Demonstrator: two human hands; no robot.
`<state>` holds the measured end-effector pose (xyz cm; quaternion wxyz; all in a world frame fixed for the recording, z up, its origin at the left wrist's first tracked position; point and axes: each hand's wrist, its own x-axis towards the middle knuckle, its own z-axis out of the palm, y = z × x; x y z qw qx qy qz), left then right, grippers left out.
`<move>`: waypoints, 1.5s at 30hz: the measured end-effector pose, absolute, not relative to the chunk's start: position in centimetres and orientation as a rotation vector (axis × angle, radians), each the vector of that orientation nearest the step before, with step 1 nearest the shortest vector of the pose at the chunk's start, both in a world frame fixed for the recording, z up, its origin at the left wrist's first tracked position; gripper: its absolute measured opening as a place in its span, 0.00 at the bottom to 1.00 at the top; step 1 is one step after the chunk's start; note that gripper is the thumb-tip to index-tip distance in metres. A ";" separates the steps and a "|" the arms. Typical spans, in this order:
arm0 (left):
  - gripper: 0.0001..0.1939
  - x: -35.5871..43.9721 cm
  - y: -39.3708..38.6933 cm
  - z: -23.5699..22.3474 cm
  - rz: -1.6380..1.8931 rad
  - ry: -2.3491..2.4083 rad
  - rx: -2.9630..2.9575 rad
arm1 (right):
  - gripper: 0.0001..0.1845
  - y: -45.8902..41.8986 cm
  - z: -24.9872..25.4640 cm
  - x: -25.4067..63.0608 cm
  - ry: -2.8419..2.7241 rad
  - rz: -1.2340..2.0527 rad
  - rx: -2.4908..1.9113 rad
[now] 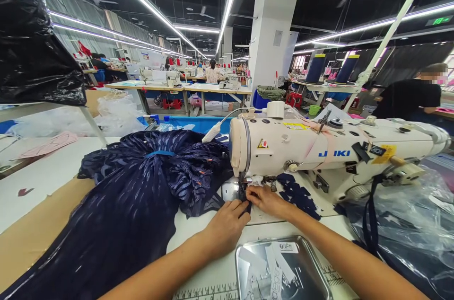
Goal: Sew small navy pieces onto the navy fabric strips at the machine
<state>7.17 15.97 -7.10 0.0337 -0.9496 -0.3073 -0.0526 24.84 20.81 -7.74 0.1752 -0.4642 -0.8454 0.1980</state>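
Note:
A white sewing machine (269,144) stands in front of me, its needle area low at the head's left end. My right hand (264,199) is beside the presser foot, fingertips pinched on a small piece of dark navy fabric (248,206). From the near left, my left hand (230,220) reaches the same piece, with its fingers bent and closed at the edge. Most of the piece is hidden by my fingers. Left of the needle lies a large bundle of navy sheer fabric (135,196), tied with a blue band (160,153).
Small navy cut pieces (296,193) lie under the machine arm. A metal tray (243,267) with labels sits near me. Clear plastic bags (418,210) are at the right, and a black plastic bag (35,49) is at upper left. A person (407,92) sits at far right.

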 end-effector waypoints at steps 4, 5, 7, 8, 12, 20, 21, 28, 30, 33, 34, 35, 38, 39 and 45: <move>0.13 7.0 16.1 -6.8 -0.146 -0.960 -2.981 | 0.06 20.4 -8.4 25.2 -2.451 0.309 -1.222; 0.14 6.9 16.1 -6.9 -0.159 -0.956 -2.988 | 0.06 20.2 -8.6 25.3 -2.471 0.221 -1.166; 0.15 6.5 16.1 -7.1 -0.221 -0.934 -2.987 | 0.06 19.7 -9.0 25.7 -2.528 0.017 -1.013; 0.15 6.3 16.1 -7.2 -0.265 -0.922 -2.981 | 0.07 19.4 -9.1 25.9 -2.554 -0.094 -0.934; 0.14 6.3 16.1 -7.4 -0.408 -0.891 -2.925 | 0.11 18.8 -9.0 26.6 -2.568 -0.392 -0.752; 0.11 8.5 16.7 -8.5 -0.444 -1.008 -2.707 | 0.17 20.2 -8.8 27.3 -2.631 -0.521 -0.778; 0.11 8.7 16.7 -8.6 -0.451 -1.014 -2.689 | 0.18 20.3 -8.9 27.3 -2.634 -0.518 -0.785; 0.11 9.0 16.8 -8.9 -0.463 -1.034 -2.620 | 0.19 20.4 -9.2 27.3 -2.618 -0.497 -0.790; 0.10 9.1 17.0 -9.0 -0.446 -1.047 -2.618 | 0.19 20.4 -9.3 27.3 -2.611 -0.493 -0.798; 0.09 9.2 17.2 -9.2 -0.439 -1.053 -2.609 | 0.19 20.5 -9.4 27.4 -2.592 -0.483 -0.798; 0.09 9.2 17.3 -9.3 -0.441 -1.056 -2.604 | 0.19 20.5 -9.4 27.4 -2.585 -0.483 -0.797; 0.09 9.3 17.4 -9.3 -0.442 -1.061 -2.600 | 0.19 20.5 -9.3 27.4 -2.581 -0.483 -0.795; 0.08 9.5 17.6 -9.1 -0.436 -1.065 -2.597 | 0.19 20.5 -9.2 27.3 -2.592 -0.489 -0.823; 0.08 9.5 17.7 -9.1 -0.433 -1.063 -2.598 | 0.20 20.5 -9.1 27.2 -2.602 -0.492 -0.843; 0.10 9.7 18.0 -8.9 -0.415 -1.087 -2.594 | 0.19 20.5 -9.0 26.9 -2.604 -0.458 -0.949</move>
